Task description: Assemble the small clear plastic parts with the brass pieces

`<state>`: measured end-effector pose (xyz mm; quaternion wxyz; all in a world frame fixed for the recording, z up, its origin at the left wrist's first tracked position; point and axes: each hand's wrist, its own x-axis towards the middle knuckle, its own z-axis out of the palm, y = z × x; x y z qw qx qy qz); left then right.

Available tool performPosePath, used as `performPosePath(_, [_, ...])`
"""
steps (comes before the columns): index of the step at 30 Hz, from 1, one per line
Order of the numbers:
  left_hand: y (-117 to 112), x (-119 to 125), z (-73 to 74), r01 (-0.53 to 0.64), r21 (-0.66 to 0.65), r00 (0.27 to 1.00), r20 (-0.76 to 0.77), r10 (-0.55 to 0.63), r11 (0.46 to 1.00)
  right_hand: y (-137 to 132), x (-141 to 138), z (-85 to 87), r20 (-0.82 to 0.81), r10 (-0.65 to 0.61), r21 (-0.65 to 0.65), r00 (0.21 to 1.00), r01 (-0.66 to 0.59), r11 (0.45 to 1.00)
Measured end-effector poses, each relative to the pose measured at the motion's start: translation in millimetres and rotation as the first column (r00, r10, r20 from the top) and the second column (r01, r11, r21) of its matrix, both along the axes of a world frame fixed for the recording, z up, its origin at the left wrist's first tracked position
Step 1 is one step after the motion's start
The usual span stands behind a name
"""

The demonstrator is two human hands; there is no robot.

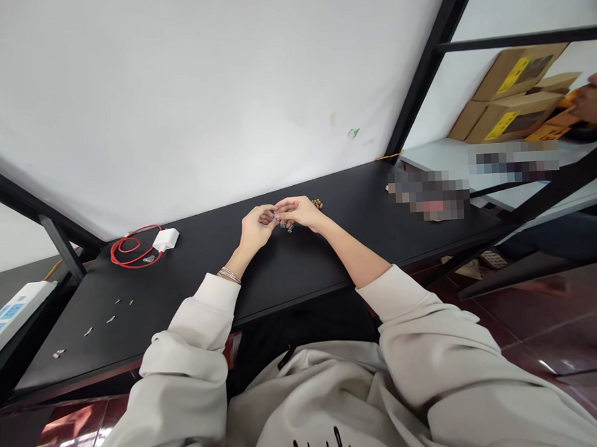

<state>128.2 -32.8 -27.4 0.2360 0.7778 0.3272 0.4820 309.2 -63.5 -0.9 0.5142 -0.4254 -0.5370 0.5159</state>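
My left hand point(256, 226) and my right hand point(298, 211) meet over the middle of a black table point(290, 264), fingertips pinched together on a small metallic piece point(277, 218) too small to name. Another tiny dark-and-silver part point(289, 229) lies on the table just under the hands. A small cluster of brownish beads point(318, 203) sits right behind my right hand. A thin bracelet point(229, 275) circles my left wrist, and both arms are in cream sleeves.
A coiled red cable point(130, 249) with a white charger point(166, 240) lies at the left rear. Several small metal bits point(111, 319) are scattered front left. A white power strip point(10, 315) is far left. Cardboard boxes point(512, 99) and another person's hand point(595, 101) are at right.
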Motion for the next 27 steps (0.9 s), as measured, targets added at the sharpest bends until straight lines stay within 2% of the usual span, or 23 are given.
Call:
performPosePath(19, [-5.4,-0.9,4.2,-0.04,-0.052,0.999,0.011,0.041,0.998,-0.6,0.6,-0.1,0.057,0.023,0.017,0.998,-0.024,1.0])
performPosePath(27, [-5.4,-3.0,6.3,-0.112,-0.082,0.994,-0.03,0.109,0.99,4.2,-1.3,-1.0,0.006,-0.161,0.028,0.987,0.161,0.987])
